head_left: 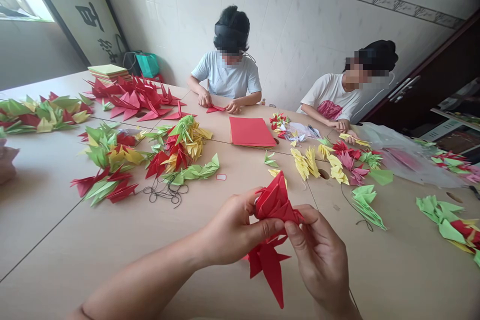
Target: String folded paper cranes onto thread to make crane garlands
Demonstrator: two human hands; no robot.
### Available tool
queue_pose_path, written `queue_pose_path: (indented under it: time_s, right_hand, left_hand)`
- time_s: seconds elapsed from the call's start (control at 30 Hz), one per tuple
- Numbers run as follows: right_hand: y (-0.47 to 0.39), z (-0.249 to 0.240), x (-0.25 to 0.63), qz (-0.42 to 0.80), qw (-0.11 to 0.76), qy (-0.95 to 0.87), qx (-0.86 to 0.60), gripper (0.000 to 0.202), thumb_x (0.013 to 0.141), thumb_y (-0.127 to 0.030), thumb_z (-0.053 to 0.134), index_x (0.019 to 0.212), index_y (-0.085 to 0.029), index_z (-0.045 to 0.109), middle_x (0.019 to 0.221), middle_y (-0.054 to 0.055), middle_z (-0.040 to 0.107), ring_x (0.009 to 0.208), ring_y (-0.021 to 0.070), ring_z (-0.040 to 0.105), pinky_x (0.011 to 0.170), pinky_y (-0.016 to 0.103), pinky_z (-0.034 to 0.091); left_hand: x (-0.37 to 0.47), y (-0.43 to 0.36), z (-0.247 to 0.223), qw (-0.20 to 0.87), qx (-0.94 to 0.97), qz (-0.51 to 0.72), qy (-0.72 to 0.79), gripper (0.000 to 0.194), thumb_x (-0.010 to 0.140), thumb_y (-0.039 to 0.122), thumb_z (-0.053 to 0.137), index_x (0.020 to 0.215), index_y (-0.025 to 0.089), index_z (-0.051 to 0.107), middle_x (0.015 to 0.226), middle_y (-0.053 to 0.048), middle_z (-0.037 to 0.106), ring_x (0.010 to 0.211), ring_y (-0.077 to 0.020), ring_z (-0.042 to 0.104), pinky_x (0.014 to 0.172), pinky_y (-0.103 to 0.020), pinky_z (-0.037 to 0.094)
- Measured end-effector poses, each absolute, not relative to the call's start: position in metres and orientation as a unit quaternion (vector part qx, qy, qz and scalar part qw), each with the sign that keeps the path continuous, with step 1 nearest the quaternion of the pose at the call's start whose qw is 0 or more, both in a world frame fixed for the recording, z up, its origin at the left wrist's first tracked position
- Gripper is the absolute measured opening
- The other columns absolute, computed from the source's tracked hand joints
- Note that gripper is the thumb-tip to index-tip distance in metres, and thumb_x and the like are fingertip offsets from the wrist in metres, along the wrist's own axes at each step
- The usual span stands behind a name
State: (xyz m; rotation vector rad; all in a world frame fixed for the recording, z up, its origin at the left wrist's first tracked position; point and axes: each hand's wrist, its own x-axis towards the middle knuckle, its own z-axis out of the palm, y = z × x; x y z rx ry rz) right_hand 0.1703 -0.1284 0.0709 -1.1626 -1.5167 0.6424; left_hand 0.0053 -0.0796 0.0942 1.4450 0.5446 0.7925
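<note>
Both my hands hold a red folded-paper crane point(275, 195) above the front of the table. My left hand point(240, 230) grips its left side, thumb pressed across the folds. At the right corner, the thumb and fingers of my right hand point(322, 255) pinch the paper. Just below my hands are more red folded cranes point(272, 267) with pointed tips; whether they are joined to the held one, I cannot tell. A dark cord shows beside my right wrist. Ahead of my hands lie yellow folded pieces point(302, 162) and a stack of red paper sheets point(252, 131).
Bundles of green, yellow and red cranes point(108, 155) cover the left side, beside a tangled black cord point(165, 192). Green folded pieces point(367, 205) lie at right. Across the table, one person point(228, 77) handles red paper; another point(333, 95) holds yellow pieces near a plastic bag point(397, 145).
</note>
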Motion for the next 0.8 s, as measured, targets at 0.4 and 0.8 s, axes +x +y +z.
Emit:
queue_pose_path:
  time_s: [0.4,0.8]
  right_hand:
    - [-0.127,0.078,0.168,0.222,0.600,-0.597,-0.484,0.006,0.088,-0.021,0.059,0.087,-0.026,0.061,0.076,-0.004,0.061,0.066,0.0087,0.057,0.058,0.016,0.049]
    - [-0.122,0.064,0.169,-0.001,0.630,-0.636,-0.445,0.026,0.075,-0.003,0.067,0.091,-0.022,0.061,0.080,0.001,0.062,0.069,0.0154,0.060,0.052,0.027,0.049]
  left_hand:
    - [0.005,-0.072,0.096,0.626,0.608,0.413,0.261,0.033,0.097,0.036,0.042,0.081,0.014,0.060,0.077,-0.003,0.061,0.073,-0.0123,0.055,0.070,-0.023,0.047]
    - [0.010,-0.076,0.084,0.534,0.652,0.433,0.319,0.022,0.096,0.037,0.044,0.091,0.019,0.054,0.083,-0.003,0.064,0.076,-0.0146,0.061,0.070,-0.025,0.050]
